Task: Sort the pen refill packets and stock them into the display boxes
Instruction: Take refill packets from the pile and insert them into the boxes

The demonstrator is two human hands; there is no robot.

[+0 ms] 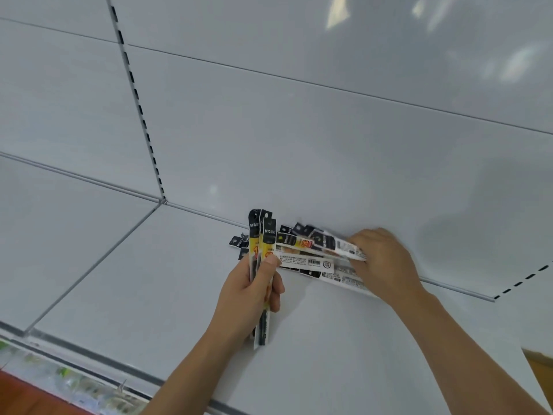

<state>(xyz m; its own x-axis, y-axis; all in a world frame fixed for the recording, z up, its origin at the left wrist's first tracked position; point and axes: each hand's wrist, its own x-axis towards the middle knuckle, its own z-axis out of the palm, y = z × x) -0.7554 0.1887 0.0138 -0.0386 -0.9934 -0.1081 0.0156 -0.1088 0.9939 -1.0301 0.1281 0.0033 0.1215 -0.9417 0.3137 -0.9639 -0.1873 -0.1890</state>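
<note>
My left hand (254, 290) grips a small upright bundle of pen refill packets (261, 235), long thin sleeves with black tops and yellow print. Just behind it, a loose pile of more packets (311, 259) lies flat on the white shelf (149, 280), some face down with white barcode backs. My right hand (381, 259) reaches into the right end of that pile, its fingers curled round several packets there. No display box is in view.
The shelf meets a white back panel (299, 130) with a slotted upright (134, 94). A seam divides this shelf from the one to its left. A wooden corner (541, 366) shows at the right edge. The shelf's front rail (89, 369) runs along the lower left.
</note>
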